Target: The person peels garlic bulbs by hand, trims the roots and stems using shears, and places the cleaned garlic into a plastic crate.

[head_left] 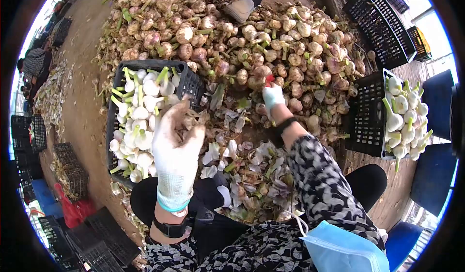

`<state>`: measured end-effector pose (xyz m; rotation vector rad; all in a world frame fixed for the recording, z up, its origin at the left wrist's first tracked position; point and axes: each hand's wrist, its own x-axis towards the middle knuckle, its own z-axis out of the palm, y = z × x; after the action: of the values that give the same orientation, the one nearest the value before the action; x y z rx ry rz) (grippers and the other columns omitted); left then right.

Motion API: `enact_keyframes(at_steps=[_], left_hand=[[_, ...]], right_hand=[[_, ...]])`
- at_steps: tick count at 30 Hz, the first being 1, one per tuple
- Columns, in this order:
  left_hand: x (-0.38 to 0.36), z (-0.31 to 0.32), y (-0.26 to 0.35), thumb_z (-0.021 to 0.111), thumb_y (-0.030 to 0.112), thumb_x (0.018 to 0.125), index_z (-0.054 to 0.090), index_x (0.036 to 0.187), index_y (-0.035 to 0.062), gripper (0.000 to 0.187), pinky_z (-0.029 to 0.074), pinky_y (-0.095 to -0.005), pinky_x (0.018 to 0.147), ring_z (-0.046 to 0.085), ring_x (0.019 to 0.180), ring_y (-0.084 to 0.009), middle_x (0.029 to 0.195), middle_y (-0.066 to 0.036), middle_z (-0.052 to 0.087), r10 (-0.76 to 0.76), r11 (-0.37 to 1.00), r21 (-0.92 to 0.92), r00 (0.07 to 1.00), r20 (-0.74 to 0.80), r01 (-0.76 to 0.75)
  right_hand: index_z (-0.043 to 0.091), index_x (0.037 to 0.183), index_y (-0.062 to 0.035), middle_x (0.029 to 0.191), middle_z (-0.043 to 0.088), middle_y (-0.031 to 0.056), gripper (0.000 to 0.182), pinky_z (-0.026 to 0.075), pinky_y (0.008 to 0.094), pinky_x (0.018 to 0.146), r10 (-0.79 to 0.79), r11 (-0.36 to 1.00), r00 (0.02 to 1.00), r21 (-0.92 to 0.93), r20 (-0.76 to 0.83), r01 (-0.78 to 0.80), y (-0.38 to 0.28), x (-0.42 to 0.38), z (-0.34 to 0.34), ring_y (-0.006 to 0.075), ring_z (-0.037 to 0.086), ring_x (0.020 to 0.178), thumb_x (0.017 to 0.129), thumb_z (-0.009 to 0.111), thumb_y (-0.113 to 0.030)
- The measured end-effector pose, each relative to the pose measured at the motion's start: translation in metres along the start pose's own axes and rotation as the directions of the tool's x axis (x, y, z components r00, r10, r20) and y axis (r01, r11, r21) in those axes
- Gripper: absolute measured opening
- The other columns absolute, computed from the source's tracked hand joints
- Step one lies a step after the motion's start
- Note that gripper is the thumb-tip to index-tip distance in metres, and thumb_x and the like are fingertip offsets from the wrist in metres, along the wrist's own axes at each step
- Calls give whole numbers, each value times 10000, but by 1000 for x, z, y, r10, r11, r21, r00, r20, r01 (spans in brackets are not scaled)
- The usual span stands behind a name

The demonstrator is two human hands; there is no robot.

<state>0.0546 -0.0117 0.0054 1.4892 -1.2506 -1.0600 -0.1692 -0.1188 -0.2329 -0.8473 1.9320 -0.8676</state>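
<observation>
My left hand [175,148] hangs open over the crate [186,81] of peeled garlic [140,127]. My right hand [272,97] reaches into the garlic pile [252,35]; I cannot tell its grip.

Gloves: white knitted cloth, matt, on left hand [177,148] and right hand [272,97].
Crate [186,81], upper left: black plastic lattice.
Garlic pile [252,35]: papery, dirt-stained skins.

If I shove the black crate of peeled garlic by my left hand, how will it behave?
The black crate is heaped with white bulbs, so it probably feels heavy and drags rather than slides. Its mesh walls look stiff, so it should keep shape. The round top bulbs may roll off toward the loose skins if jolted.
</observation>
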Motion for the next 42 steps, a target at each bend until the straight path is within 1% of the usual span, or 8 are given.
enact_keyframes(at_steps=[7,17,24,25,26,27,33,42], left_hand=[[-5,18,8,506,355,943,447,1273,-34,514,505,-257,690,581,931,-176,1123,-103,566,-322,793,-380,858,401,476],[-11,41,8,615,283,868,356,1345,-36,629,498,-396,871,539,1113,-270,1279,-136,482,17,638,-551,706,708,537],[-15,50,18,788,109,694,390,1319,-51,758,437,-302,944,539,1082,-181,1192,-127,551,97,905,-389,804,586,174],[-17,53,19,777,56,687,407,1307,-52,730,428,-297,952,540,1076,-175,1194,-124,550,90,931,-345,842,531,118],[-13,55,14,771,13,651,452,1272,-42,701,433,-307,946,550,1070,-197,1181,-136,555,231,966,-215,855,464,-145],[-12,55,10,771,13,651,452,1272,-42,701,433,-307,946,550,1070,-197,1181,-136,555,230,966,-215,855,464,-143],[-12,51,11,815,57,594,507,1202,-40,688,443,-333,934,565,1067,-269,1168,-166,554,535,795,90,764,360,-600],[-13,54,12,836,97,591,516,1191,-38,693,464,-340,903,574,1050,-275,1165,-166,554,594,775,-8,724,350,-632]], right_hand=[[611,978,3,884,641,47,223,478,251,708,-564,686,747,703,351,187,-77,-136,-98,110,585,785,776,701,-24],[571,967,-2,922,618,52,247,474,272,722,-834,550,489,316,256,773,-101,-176,-145,120,582,817,751,693,4],[508,1200,-81,941,594,-4,319,483,225,696,-224,480,869,826,441,-295,-100,-199,-129,80,574,775,902,580,-171],[514,1178,-64,931,595,1,308,483,223,691,-249,473,876,841,413,-262,-77,-187,-115,101,583,758,912,572,-207],[521,1159,-43,947,606,13,308,484,229,699,-575,729,808,530,130,433,-73,-181,-114,118,594,771,909,578,-213],[528,1141,-22,963,616,26,311,484,235,707,-868,481,488,-94,92,872,-70,-176,-115,135,604,784,906,584,-218],[545,1104,48,998,640,71,318,475,264,757,-399,726,895,664,199,176,-95,-196,-111,122,593,846,874,617,-159],[576,1012,20,919,627,17,254,466,242,762,-629,600,718,774,299,203,-71,-181,-132,81,560,824,791,607,-101]])
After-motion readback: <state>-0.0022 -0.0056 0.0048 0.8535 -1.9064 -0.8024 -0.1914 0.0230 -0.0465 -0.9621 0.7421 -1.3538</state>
